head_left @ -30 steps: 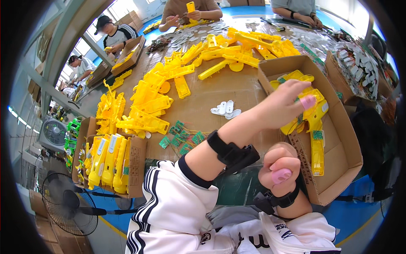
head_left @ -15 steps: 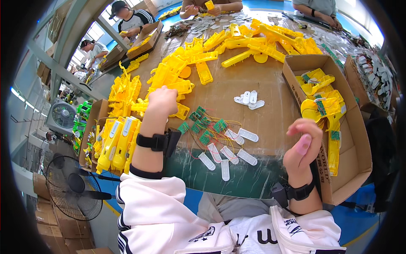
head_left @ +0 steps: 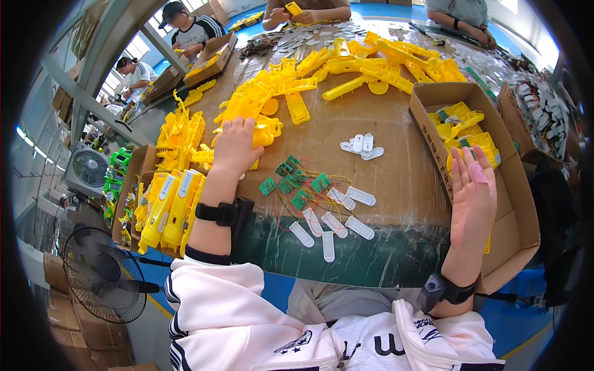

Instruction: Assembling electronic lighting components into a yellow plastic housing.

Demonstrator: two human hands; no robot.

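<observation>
Yellow casings (head_left: 250,93): toward left edge of the table (head_left: 402,253), under and beyond the nearer left hand (head_left: 236,148), long axes mixed.
Left fingers (head_left: 237,125): bent; hold unclear.
Right hand (head_left: 473,204): spread, visibly empty.

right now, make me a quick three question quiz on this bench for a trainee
1. True or false: the right hand is clenched in a fist.
2. Fill in the colour: the strips lying beside the green circuit boards are ____.
3. Which is the left hand at? A) the strips B) the pile of yellow plastic parts C) the black fan

Key: 1 false, its fingers are stretched out; 2 white; 3 B.
</observation>
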